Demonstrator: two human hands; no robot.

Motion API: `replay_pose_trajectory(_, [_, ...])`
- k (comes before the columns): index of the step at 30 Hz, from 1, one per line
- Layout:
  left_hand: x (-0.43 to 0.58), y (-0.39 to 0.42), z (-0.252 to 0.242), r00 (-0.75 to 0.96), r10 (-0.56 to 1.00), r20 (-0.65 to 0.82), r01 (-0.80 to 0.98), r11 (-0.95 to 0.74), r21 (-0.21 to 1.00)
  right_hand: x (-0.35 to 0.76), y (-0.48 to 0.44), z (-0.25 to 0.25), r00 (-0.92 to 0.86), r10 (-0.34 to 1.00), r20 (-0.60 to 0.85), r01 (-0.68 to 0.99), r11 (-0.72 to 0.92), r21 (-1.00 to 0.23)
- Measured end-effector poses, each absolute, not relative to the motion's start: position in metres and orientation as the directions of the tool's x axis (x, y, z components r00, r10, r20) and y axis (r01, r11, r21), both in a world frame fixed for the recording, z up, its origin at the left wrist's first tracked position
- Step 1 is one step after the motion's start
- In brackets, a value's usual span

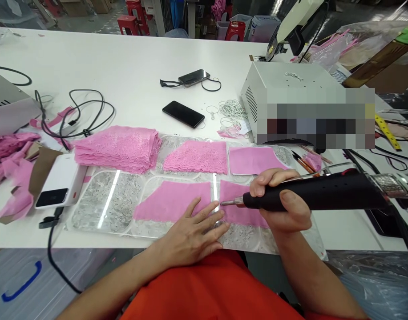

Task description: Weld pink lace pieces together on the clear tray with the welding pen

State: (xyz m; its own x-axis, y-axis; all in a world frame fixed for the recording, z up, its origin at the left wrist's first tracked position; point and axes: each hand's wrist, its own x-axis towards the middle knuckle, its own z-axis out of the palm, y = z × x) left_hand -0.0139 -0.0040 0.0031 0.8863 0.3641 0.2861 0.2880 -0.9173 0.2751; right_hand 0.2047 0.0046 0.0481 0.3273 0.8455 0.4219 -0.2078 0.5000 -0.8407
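My right hand (284, 200) is wrapped round a black handheld tool (317, 192) with a thin metal tip and a cable at its rear. Its tip meets the gap between two flat pink fabric pieces, the left piece (170, 200) and the right piece (235, 189). Fingers spread, my left hand (193, 233) lies flat over the lower edge of the left piece, close to the tip. Both pieces rest on a marbled mat (107, 200) with clear rounded panels. Behind them lie a pink lace piece (199, 158) and a smooth pink piece (253, 160).
A stack of pink lace (119, 149) stands at the left beside a white power bank (60, 182). Farther back are a black phone (183, 114) and a second phone (193, 77). A grey metal box (290, 84) occupies the right. Black cables (90, 106) coil at left.
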Motion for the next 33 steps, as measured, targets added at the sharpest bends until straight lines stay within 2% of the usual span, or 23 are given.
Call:
replay_pose_trajectory(4, [-0.015,-0.004,0.006,0.888,0.352,0.295,0.274,-0.922,0.275,0.206,0.005,0.051,0.337,0.839,0.428,-0.191,0.506,-0.841])
replay_pose_trajectory(6, [-0.014,-0.002,0.011,0.882,0.354,0.311,0.272,-0.921,0.278,0.212,0.006,0.056,0.399,0.811,0.428,-0.172,0.525,-0.834])
replay_pose_trajectory(10, [-0.007,0.009,0.021,0.841,0.417,0.346,0.338,-0.903,0.267,0.231,0.007,0.063,0.596,0.67,0.443,-0.045,0.579,-0.814])
replay_pose_trajectory(13, [0.005,0.02,0.024,0.813,0.468,0.347,0.413,-0.883,0.223,0.24,0.007,0.062,0.652,0.605,0.456,0.033,0.579,-0.815])
replay_pose_trajectory(17, [0.019,0.029,0.017,0.794,0.507,0.336,0.47,-0.862,0.19,0.237,0.009,0.053,0.656,0.604,0.453,0.027,0.581,-0.814])
replay_pose_trajectory(22, [0.023,0.031,0.006,0.763,0.552,0.335,0.512,-0.834,0.208,0.23,0.014,0.048,0.617,0.628,0.474,0.04,0.577,-0.816])
replay_pose_trajectory(33, [0.023,0.032,0.003,0.757,0.554,0.346,0.505,-0.833,0.227,0.228,0.017,0.045,0.596,0.646,0.476,0.05,0.562,-0.826])
